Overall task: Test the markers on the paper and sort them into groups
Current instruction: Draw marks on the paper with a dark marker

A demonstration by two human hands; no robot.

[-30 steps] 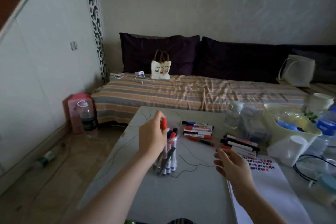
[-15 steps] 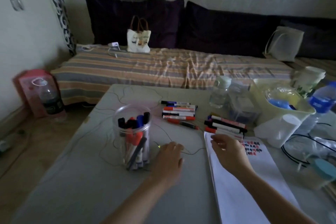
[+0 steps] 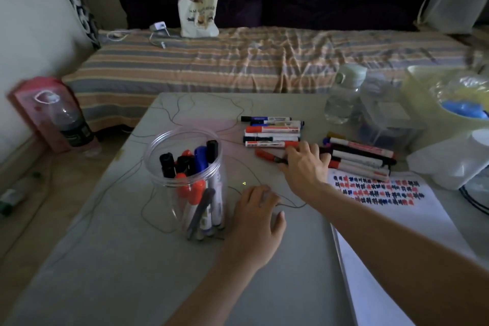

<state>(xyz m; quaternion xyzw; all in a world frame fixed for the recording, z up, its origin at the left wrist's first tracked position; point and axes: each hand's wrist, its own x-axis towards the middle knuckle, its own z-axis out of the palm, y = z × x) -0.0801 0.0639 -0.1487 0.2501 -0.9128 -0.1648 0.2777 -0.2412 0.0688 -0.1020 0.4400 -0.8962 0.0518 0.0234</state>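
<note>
Right hand [image 3: 304, 164] reaches over the counter [image 3: 132, 259], fingers curled onto a loose red marker [image 3: 267, 155] beside two sorted marker rows, left hand [image 3: 258, 216] flat and relaxed by the marker jar [image 3: 189, 180], paper [image 3: 397, 206] at right.

Right hand [image 3: 304, 164]: half a second ago it rested on the upper left corner of the paper [image 3: 397, 209]; now it has reached up and left off the sheet, fingers touching the loose red marker [image 3: 267, 155] at frame centre.
Left hand [image 3: 258, 216]: a second ago raised at the jar [image 3: 185, 180], holding a red marker; now flat on the table [image 3: 105, 259] beside it.
</note>
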